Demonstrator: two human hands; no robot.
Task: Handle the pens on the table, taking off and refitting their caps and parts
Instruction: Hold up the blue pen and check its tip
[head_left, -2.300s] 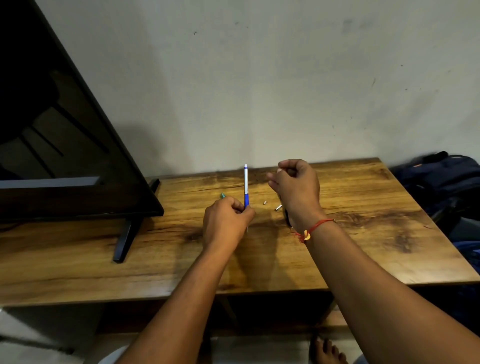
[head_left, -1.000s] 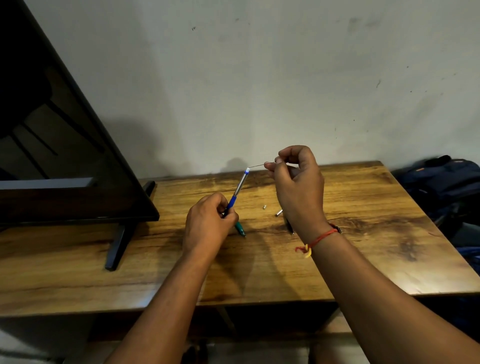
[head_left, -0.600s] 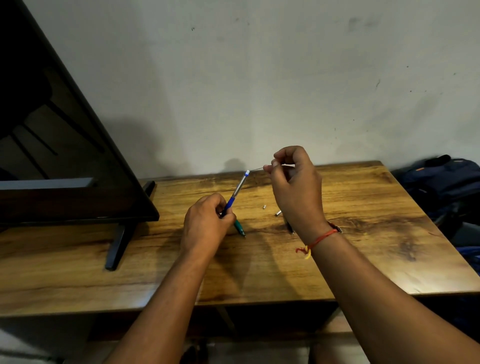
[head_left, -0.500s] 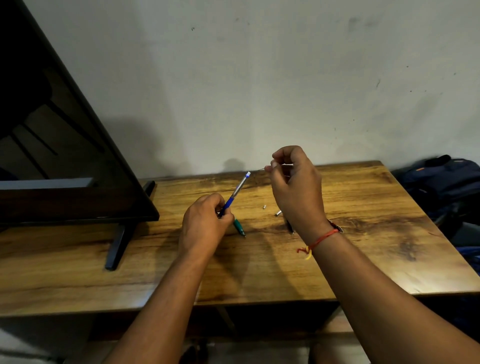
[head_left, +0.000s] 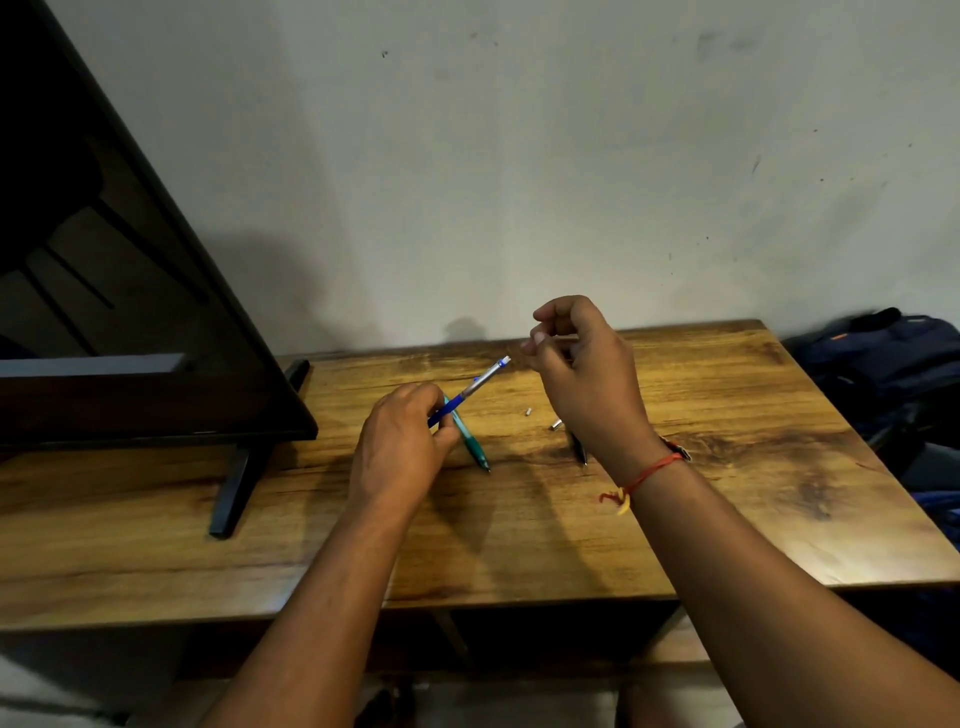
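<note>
My left hand (head_left: 400, 447) grips the lower end of a blue pen (head_left: 467, 392), which slants up to the right above the wooden table (head_left: 727, 467). My right hand (head_left: 582, 374) hovers just past the pen's white upper end, its fingers curled and thumb close to the index finger. Whether it pinches anything small is not clear. A green pen (head_left: 470, 441) lies on the table under my left hand's fingers. A black pen (head_left: 576, 449) lies partly hidden behind my right wrist. Two small metal parts (head_left: 528, 412) (head_left: 556, 425) lie between the two pens.
A large dark TV (head_left: 130, 312) stands on the table's left, with a stand foot (head_left: 234, 488) reaching toward the front edge. The wall runs right behind the table. A dark blue bag (head_left: 883, 364) sits beyond the table's right edge.
The thin refill that stretched from the blue pen's end to my right fingers no longer shows. The pen has tilted lower, and my left hand has moved slightly toward the green pen.
</note>
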